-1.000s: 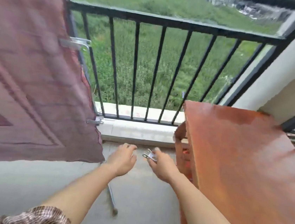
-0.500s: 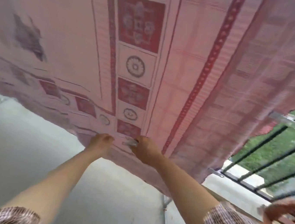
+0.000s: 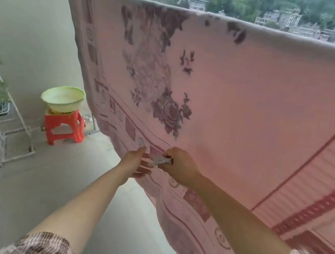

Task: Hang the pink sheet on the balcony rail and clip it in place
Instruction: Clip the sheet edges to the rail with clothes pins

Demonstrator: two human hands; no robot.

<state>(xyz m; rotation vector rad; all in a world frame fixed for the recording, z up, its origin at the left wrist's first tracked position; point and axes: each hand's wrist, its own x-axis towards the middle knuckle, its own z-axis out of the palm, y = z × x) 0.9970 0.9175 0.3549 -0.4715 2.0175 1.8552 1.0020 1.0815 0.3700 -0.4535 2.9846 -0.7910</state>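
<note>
Sheet [image 3: 247, 115] ahead; right hand [image 3: 178, 167] pinches clip [image 3: 159, 160]; basin [image 3: 63, 99] on stool [image 3: 64, 128].

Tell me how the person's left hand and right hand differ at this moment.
The left hand has straight, spread fingers and grips nothing; the right hand is curled round a metal clip. The left hand is at the bottom edge of the pink sheet; the right hand is fully in front of it. Both reach toward the same spot on its lower border, close together.

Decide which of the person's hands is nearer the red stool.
Left. The left hand, fingers open at the pink sheet, is on the side toward the red stool; the right hand, gripping a metal clip, is beyond it.
</note>
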